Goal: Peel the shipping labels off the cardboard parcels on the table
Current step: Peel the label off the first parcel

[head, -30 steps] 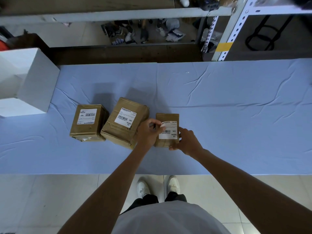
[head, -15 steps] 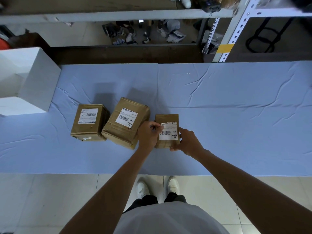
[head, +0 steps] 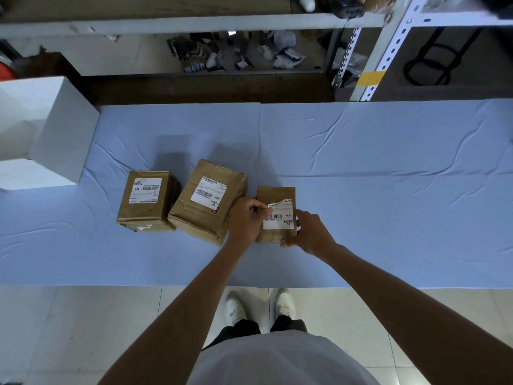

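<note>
Your left hand (head: 244,222) pinches the lifted corner of the shipping label (head: 278,217) on the smallest parcel (head: 275,195) (rightmost of three); right hand (head: 311,232) grips its side. Pull low and slow, so the paper shouldn't tear.

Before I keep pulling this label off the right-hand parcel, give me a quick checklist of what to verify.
1. Corner lifted: the label on the right parcel has its top left corner curled up. Ok.
2. Grip: the left hand pinches that corner between its fingertips. Ok.
3. Parcel braced: the right hand grips its near right corner. Ok.
4. Label whole: no tear shows, but the hand hides the left edge. Cannot tell.
5. Room to pull: the middle parcel sits close behind the left hand. Not ok for a leftward pull.
6. Remaining work: the middle and left parcel labels lie flat, unpeeled. Not ok.
</note>
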A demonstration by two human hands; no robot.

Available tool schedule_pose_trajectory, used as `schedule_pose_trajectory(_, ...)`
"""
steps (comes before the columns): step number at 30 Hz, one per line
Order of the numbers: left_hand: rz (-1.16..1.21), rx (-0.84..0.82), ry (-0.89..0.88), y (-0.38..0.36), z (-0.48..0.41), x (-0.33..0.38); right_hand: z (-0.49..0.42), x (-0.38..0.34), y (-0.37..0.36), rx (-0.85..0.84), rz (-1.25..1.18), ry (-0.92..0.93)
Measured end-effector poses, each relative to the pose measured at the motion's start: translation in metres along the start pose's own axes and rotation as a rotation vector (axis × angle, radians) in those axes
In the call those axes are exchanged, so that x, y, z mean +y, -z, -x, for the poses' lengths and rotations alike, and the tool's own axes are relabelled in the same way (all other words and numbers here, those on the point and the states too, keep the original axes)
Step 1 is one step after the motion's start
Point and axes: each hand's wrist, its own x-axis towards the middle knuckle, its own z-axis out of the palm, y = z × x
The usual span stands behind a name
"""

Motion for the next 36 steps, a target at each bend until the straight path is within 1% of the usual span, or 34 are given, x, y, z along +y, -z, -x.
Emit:
schedule_pose_trajectory(9,0.016,0.011,0.036,0.0022,-0.0023,-0.0049,-0.0004,-0.0017,-0.0018,0.001,0.012,0.004)
schedule_pose_trajectory(17,0.012,0.003,0.025,0.0014,-0.0028,-0.0037,-0.0010,-0.0021,-0.0008,0.003,0.017,-0.007)
schedule_pose_trajectory(28,0.087,-0.011,0.047,0.0005,-0.0032,-0.0056,-0.0010,-0.0033,-0.0009,0.006,0.027,-0.018)
schedule_pose_trajectory(36,0.066,-0.020,0.038,0.0005,-0.0047,-0.0072,-0.0010,-0.0042,-0.0006,0.008,0.040,-0.025)
